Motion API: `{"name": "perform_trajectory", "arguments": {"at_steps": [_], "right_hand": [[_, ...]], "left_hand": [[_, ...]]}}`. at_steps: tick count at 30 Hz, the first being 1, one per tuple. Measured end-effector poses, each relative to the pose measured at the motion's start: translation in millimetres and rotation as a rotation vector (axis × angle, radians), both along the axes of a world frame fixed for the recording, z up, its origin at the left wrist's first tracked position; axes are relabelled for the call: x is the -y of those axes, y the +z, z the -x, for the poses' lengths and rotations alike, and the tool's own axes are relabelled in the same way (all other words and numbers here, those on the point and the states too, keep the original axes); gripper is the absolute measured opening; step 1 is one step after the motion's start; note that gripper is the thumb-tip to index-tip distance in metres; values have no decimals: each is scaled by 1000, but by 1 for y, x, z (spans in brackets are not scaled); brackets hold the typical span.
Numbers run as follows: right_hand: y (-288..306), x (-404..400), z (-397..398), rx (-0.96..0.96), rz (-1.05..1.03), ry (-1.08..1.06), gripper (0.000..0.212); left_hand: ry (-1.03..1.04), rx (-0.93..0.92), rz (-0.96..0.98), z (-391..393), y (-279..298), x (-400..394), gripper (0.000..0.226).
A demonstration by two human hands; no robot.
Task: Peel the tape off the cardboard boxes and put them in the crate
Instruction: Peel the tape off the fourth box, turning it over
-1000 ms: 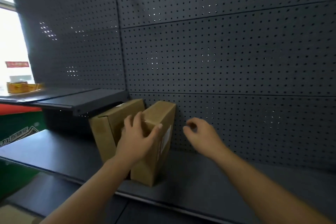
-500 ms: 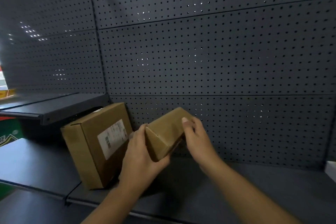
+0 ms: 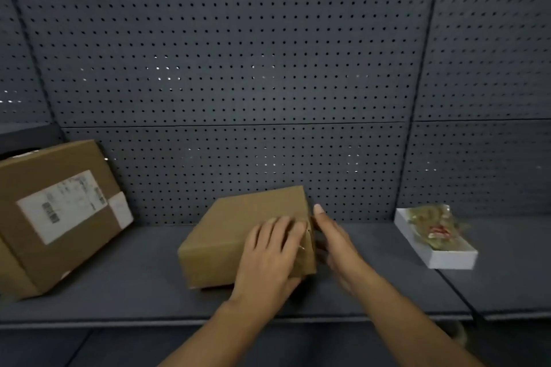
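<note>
Left hand (image 3: 269,250): flat, fingers straight, pressing small plain brown cardboard box (image 3: 238,235), which now lies flat on dark grey shelf (image 3: 119,286), no longer held up; ready for peeling. Right hand (image 3: 334,240): open, fingers straight, at box's 3 o'clock edge. Cardboard boxes: two; larger labelled brown cardboard box (image 3: 56,214) at 9 o'clock. White flat packet (image 3: 438,243): one, 3 o'clock. Crate: unseen.

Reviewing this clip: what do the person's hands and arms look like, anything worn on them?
Both are bare: the left hand and right hand show no gloves, rings or watch, and both forearms are uncovered, with no sleeves in view. Motion blur hides finer detail.
</note>
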State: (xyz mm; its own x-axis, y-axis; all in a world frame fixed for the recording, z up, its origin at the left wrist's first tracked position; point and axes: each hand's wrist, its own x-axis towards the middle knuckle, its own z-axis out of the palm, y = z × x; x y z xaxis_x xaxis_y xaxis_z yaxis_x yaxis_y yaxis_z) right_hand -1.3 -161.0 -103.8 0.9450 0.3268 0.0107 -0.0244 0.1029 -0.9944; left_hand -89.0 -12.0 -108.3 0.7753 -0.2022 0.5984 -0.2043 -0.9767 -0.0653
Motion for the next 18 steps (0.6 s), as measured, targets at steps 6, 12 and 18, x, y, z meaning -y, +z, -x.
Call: {"name": "perform_trajectory", "arguments": {"at_steps": [6,12,18], "right_hand": [[-23,44,-23,-40,59,-101,33],[-40,59,-30,60,109,-137,53],[-52,64,-28,133,46,-176,30]], "left_hand": [[-65,-89,-85,-23,-21,46,105],[-117,-206,90,-32,-2,33,58],[107,-411,205,-44,11,-38,57]]}}
